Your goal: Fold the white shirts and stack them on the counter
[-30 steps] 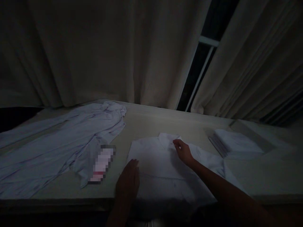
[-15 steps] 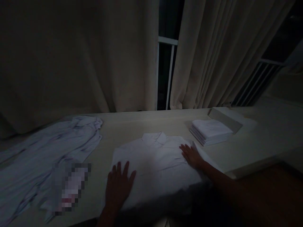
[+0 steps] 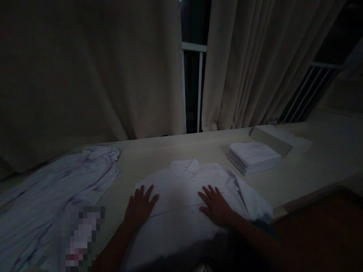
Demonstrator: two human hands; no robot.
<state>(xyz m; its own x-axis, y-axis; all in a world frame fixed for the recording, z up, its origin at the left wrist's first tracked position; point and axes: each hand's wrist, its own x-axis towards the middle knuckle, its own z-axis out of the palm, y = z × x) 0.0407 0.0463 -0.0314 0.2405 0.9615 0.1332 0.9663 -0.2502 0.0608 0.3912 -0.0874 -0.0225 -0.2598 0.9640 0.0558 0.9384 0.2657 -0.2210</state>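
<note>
A white collared shirt (image 3: 178,211) lies spread on the pale table, its collar pointing away from me. My left hand (image 3: 140,206) rests flat on the shirt's left side, fingers spread. Palm down, my right hand (image 3: 215,206) lies on the right part of the shirt front, its fingers also apart. Neither hand grips anything. The shirt's right sleeve angles down toward the table's front edge, and its lower part falls into shadow near my body.
A stack of folded white shirts (image 3: 253,158) sits at the back right, beside a pale open box or board (image 3: 272,139). Rumpled white shirts (image 3: 70,181) cover the left, with a pixelated patch (image 3: 82,234) over them. Beige curtains (image 3: 153,75) hang behind the table (image 3: 147,151).
My right hand has slid left and down across the shirt front. My left hand has shifted slightly up. The right sleeve now lies more spread out, and the view has moved a little.
</note>
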